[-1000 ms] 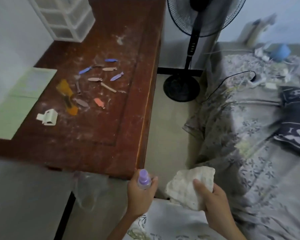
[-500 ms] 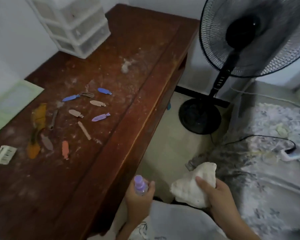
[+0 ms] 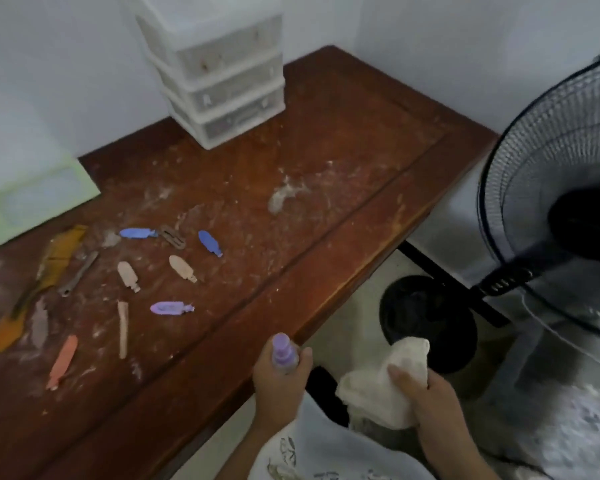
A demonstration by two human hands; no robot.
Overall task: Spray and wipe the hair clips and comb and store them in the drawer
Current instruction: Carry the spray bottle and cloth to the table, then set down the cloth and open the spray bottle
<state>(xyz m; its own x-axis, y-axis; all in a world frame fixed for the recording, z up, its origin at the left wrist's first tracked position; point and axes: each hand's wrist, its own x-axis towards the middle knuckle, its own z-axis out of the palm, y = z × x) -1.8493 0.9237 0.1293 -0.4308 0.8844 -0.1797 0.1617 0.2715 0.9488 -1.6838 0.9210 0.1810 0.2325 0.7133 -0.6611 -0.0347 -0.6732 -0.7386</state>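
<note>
My left hand [image 3: 278, 375] grips spray bottle [image 3: 284, 353], right hand [image 3: 426, 393] holds cloth [image 3: 385, 379]. Clips [image 3: 172, 308] and comb [image 3: 54, 258] lie untouched, forward-left on table [image 3: 326, 174]. Step: approach; next, aim nozzle over clips

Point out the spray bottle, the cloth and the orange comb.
spray bottle [image 3: 284, 353], head view, on its purple cap above the left hand.
cloth [image 3: 381, 386], head view, on the bunched middle fold.
orange comb [image 3: 61, 252], head view, on its toothed upper part.
</note>
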